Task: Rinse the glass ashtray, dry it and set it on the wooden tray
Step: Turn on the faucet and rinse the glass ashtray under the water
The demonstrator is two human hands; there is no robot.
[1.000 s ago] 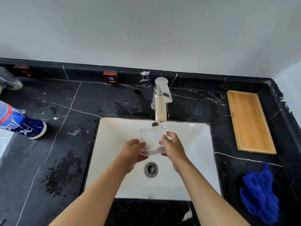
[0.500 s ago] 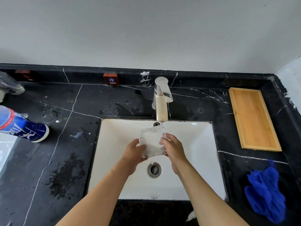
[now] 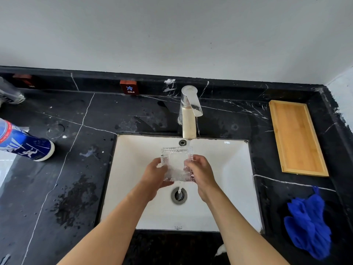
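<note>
A square clear glass ashtray is held tilted under the running faucet, above the white sink. My left hand grips its left side and my right hand grips its right side. Water runs off the ashtray's lower edge toward the drain. The wooden tray lies bare on the black counter at the right. A crumpled blue cloth sits on the counter in front of the tray.
A blue and white can lies on its side at the left of the black marble counter. A wet patch darkens the counter left of the sink. A small red COLD tag stands on the back ledge.
Both hands have turned the ashtray from nearly flat to steeply tilted, its open face toward me, and water now spills from it to the drain.
</note>
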